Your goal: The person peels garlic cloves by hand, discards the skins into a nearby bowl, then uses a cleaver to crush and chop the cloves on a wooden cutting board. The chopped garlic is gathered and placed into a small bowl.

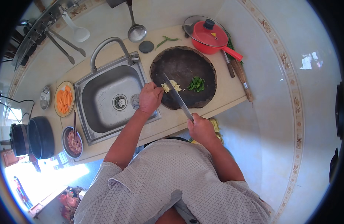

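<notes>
My right hand (202,127) grips a kitchen knife (179,98). Its long blade lies slantwise over a round, dark wooden chopping board (180,61). Pale chopped pieces (175,85), which look like garlic, lie on both sides of the blade. At the board's left edge is my left hand (150,96), fingers curled and tips against the pieces on the blade's left; whether it pinches any is hidden. Chopped green leaves (196,84) form a small heap farther right on the board.
Left of the board is a steel sink (104,84) with a curved faucet (107,40). Beyond it stand a plate of orange slices (64,99), a bowl of raw meat with chopsticks (73,142) and a dark pot (41,137). A red lidded saucepan (209,36) sits behind the board.
</notes>
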`<state>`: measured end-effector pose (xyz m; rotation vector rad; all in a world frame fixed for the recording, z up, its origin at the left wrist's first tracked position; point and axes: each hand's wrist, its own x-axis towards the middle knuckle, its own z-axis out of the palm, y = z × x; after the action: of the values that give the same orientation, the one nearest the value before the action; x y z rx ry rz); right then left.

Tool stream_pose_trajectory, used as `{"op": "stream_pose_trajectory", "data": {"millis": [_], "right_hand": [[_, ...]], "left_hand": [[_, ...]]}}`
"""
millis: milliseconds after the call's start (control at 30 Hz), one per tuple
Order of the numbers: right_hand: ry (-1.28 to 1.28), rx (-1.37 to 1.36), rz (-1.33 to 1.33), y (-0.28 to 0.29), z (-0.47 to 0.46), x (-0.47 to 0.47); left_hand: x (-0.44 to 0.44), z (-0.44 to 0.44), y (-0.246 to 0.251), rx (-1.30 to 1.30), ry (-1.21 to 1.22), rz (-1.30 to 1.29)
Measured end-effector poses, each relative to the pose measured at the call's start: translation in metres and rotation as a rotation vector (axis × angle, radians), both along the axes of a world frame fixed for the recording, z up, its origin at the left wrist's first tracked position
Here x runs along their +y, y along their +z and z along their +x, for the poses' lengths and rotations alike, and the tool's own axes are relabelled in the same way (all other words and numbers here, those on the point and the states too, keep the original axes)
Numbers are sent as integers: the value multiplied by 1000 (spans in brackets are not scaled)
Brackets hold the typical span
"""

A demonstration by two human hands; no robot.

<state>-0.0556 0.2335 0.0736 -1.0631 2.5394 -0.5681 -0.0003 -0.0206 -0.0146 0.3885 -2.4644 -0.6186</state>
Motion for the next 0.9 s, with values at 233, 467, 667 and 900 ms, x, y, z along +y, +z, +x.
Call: {"op": "stream_pose_trajectory", "data": {"millis": [233,467,667,900], "right_hand": [[33,-21,35,8,0,0],[40,-63,133,5,1,-4],[38,-123,216,18,-6,-6],[84,-145,300,9,-7,-7]], "left_hand": [[1,5,-6,32,52,106],[5,4,-4,4,68,78],[6,11,3,13,52,77],[10,1,-6,-5,34,-6]]}}
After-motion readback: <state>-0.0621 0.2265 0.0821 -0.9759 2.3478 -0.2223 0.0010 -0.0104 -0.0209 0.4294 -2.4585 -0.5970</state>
